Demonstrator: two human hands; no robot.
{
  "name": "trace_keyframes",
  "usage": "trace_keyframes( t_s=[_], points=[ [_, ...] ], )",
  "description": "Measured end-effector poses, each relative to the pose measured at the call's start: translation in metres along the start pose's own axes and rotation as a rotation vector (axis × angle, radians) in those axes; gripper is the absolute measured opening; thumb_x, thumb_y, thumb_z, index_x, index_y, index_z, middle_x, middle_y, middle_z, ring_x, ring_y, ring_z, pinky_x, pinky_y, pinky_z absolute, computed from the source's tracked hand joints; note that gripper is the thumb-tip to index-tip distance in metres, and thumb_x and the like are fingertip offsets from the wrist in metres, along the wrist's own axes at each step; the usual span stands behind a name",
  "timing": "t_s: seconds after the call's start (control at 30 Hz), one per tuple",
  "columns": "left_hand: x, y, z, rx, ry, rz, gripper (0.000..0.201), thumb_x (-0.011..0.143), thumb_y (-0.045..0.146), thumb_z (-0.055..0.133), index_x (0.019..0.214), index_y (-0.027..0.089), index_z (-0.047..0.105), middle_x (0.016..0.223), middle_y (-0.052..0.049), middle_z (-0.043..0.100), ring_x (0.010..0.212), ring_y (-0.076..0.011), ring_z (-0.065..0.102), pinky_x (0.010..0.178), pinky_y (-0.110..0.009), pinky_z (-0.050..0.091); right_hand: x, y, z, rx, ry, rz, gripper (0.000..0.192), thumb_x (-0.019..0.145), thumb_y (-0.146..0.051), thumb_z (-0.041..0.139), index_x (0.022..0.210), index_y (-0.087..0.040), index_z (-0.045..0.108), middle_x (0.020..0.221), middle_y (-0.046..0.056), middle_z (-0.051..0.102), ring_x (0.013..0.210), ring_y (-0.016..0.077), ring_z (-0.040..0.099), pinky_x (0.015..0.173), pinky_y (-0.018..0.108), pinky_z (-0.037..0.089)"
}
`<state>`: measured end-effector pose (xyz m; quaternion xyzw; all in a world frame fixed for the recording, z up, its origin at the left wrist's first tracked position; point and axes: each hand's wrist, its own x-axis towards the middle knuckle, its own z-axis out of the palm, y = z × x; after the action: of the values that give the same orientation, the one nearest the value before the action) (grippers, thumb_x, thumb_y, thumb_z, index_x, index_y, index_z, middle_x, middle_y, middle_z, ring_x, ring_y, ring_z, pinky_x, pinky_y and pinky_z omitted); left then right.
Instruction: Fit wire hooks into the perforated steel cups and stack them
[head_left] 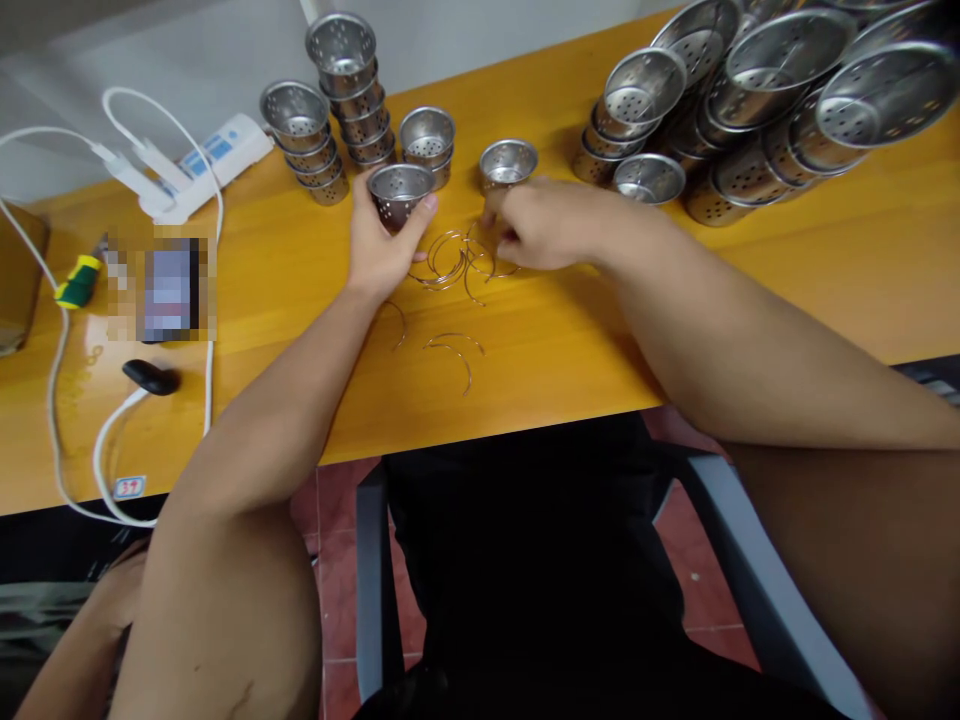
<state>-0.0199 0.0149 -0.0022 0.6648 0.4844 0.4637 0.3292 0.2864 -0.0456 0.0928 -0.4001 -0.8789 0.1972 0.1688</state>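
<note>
Two bare forearms reached forward over the yellow table (675, 330); the left hand (379, 250) was closed around a small perforated steel cup (400, 190), upright, mouth up; the right hand (540, 225) pinched into a heap of thin wire rings (450, 258), just right of the cup; loose curved wires (454, 350) lay nearer the person.

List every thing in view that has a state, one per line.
Left hand: closed around one perforated cup, upright on the table.
Right hand: fingers down on the wire handles, a loose tangled pile.
Stacked cups: upright, nested.
Cup heap: tipped, piled at the right.
Power strip: cables plugged in.
</note>
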Motion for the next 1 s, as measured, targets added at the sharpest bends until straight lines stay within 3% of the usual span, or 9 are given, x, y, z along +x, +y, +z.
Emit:
trace_keyframes(
  t_s=[0.07, 0.13, 0.23, 0.37, 0.53, 0.63, 0.73, 0.87, 1.0],
  points=[
    [0.001, -0.002, -0.001, 0.014, -0.029, 0.049, 0.124, 0.059, 0.121, 0.068, 0.17, 0.077, 0.036, 0.144, 0.003, 0.086, 0.115, -0.0471, 0.083, 0.078, -0.084, 0.074, 0.0, -0.002, 0.002, -0.002, -0.122, -0.015, 0.034, 0.094, -0.012, 0.092, 0.123, -0.028, 0.082, 0.099, 0.005, 0.084, 0.094, 0.0366, 0.081, 0.09, 0.047, 0.064],
    [0.002, -0.007, -0.003, 0.033, -0.044, 0.077, 0.122, 0.062, 0.121, 0.066, 0.171, 0.075, 0.035, 0.139, 0.002, 0.088, 0.106, -0.0456, 0.083, 0.074, -0.082, 0.072, 0.0, -0.009, 0.002, 0.069, -0.216, -0.041, 0.052, 0.099, -0.015, 0.092, 0.147, -0.029, 0.077, 0.109, 0.003, 0.087, 0.095, 0.0326, 0.081, 0.087, 0.043, 0.063],
    [0.007, -0.021, -0.005, 0.051, -0.04, 0.063, 0.124, 0.062, 0.119, 0.067, 0.173, 0.077, 0.03, 0.149, 0.004, 0.086, 0.111, -0.0472, 0.083, 0.079, -0.084, 0.07, 0.001, -0.016, 0.006, 0.19, -0.234, -0.116, 0.059, 0.106, -0.028, 0.095, 0.16, -0.029, 0.072, 0.121, 0.005, 0.087, 0.099, 0.0305, 0.079, 0.089, 0.041, 0.064],
    [0.014, -0.037, -0.007, 0.073, -0.1, 0.091, 0.125, 0.067, 0.12, 0.062, 0.178, 0.08, 0.02, 0.165, 0.01, 0.08, 0.132, -0.0506, 0.08, 0.092, -0.092, 0.068, 0.005, -0.012, 0.017, 0.045, -0.126, -0.162, 0.048, 0.108, -0.034, 0.092, 0.154, -0.028, 0.079, 0.135, 0.01, 0.08, 0.117, 0.0369, 0.079, 0.103, 0.048, 0.063],
    [0.009, -0.028, -0.005, 0.048, -0.097, 0.071, 0.112, 0.072, 0.119, 0.061, 0.173, 0.083, 0.031, 0.155, 0.011, 0.085, 0.131, -0.0494, 0.08, 0.086, -0.089, 0.071, 0.011, -0.011, 0.027, -0.03, -0.077, -0.191, 0.025, 0.115, -0.036, 0.082, 0.138, -0.03, 0.089, 0.139, 0.012, 0.077, 0.141, 0.0408, 0.072, 0.12, 0.051, 0.059],
    [-0.001, -0.012, -0.004, -0.013, -0.023, 0.012, 0.119, 0.066, 0.121, 0.071, 0.171, 0.073, 0.043, 0.148, 0.003, 0.085, 0.126, -0.0494, 0.081, 0.085, -0.088, 0.072, 0.013, -0.017, 0.029, -0.033, -0.072, -0.177, 0.02, 0.117, -0.036, 0.082, 0.134, -0.032, 0.091, 0.135, 0.01, 0.079, 0.135, 0.0395, 0.074, 0.119, 0.051, 0.059],
    [-0.005, -0.004, -0.004, 0.007, -0.025, -0.032, 0.126, 0.068, 0.126, 0.071, 0.173, 0.064, 0.041, 0.154, 0.003, 0.082, 0.136, -0.0456, 0.077, 0.097, -0.09, 0.074, 0.012, -0.025, 0.029, -0.061, -0.056, -0.149, 0.01, 0.118, -0.03, 0.081, 0.123, -0.029, 0.089, 0.131, 0.01, 0.08, 0.126, 0.0377, 0.077, 0.112, 0.048, 0.059],
    [0.004, -0.016, -0.002, -0.008, 0.049, -0.026, 0.144, 0.039, 0.131, 0.075, 0.164, 0.067, 0.045, 0.154, 0.002, 0.08, 0.129, -0.047, 0.078, 0.085, -0.086, 0.075, 0.01, -0.033, 0.031, -0.102, -0.053, -0.138, 0.009, 0.117, -0.025, 0.077, 0.119, -0.027, 0.086, 0.128, 0.01, 0.08, 0.12, 0.0366, 0.078, 0.105, 0.046, 0.059],
    [0.01, -0.025, 0.002, -0.056, 0.062, 0.008, 0.133, 0.042, 0.124, 0.08, 0.159, 0.069, 0.049, 0.154, 0.001, 0.08, 0.131, -0.0514, 0.079, 0.08, -0.087, 0.075, 0.009, -0.038, 0.034, -0.16, -0.078, -0.146, 0.013, 0.12, -0.023, 0.07, 0.121, -0.026, 0.082, 0.131, 0.011, 0.078, 0.113, 0.0346, 0.077, 0.097, 0.044, 0.058]
  ],
)
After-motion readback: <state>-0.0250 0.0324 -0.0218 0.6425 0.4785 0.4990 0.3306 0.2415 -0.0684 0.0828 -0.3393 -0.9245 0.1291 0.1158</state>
